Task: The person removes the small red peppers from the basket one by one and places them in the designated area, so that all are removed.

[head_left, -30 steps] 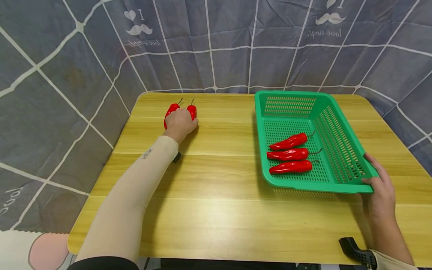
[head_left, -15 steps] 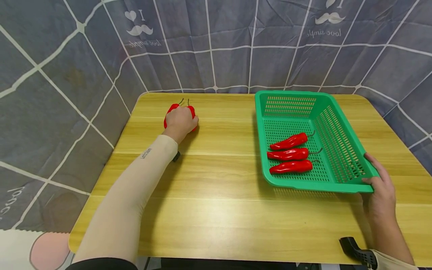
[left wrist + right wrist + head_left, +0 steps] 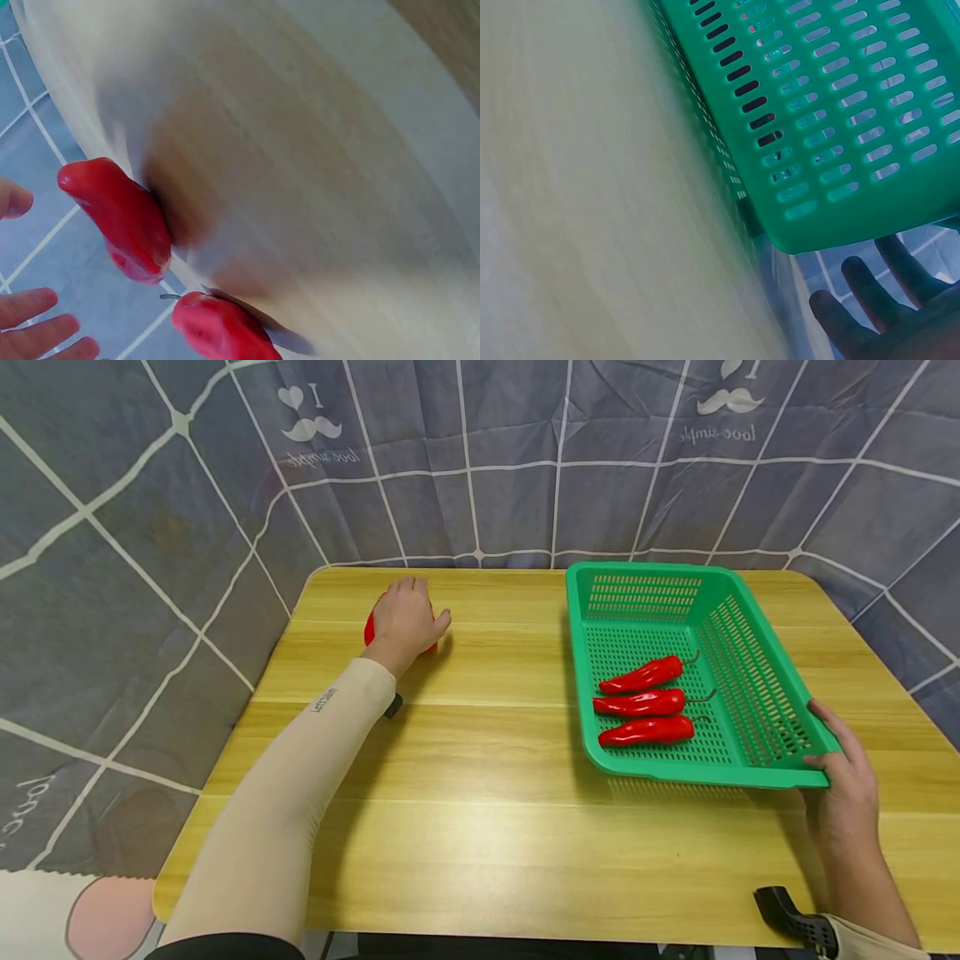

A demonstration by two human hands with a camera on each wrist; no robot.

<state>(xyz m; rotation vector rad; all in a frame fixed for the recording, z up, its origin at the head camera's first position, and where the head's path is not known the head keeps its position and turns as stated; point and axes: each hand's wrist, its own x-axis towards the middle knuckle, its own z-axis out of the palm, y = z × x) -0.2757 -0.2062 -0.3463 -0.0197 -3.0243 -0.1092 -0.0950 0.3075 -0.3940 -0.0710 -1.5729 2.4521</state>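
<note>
Near right: right hand (image 3: 847,793) pinching rim of green basket (image 3: 720,774) at its near right corner, thumb over the edge. Three red peppers (image 3: 641,702) inside, side by side, toward left wall. Farther, far left of table (image 3: 487,860): left hand (image 3: 408,620) over two more peppers (image 3: 124,217), fingers extended, thumb spread. Behind: grey curtain (image 3: 517,510).

Your left arm (image 3: 277,802) reaches from the near left corner of the tabletop (image 3: 480,835) toward its far left corner, your left hand (image 3: 406,620) back upward, fingers extended, thumb out sideways. Your right forearm (image 3: 873,881) enters at the near right corner; your right hand (image 3: 846,781) pinches near the right edge, three fingers (image 3: 874,292) spread.
</note>
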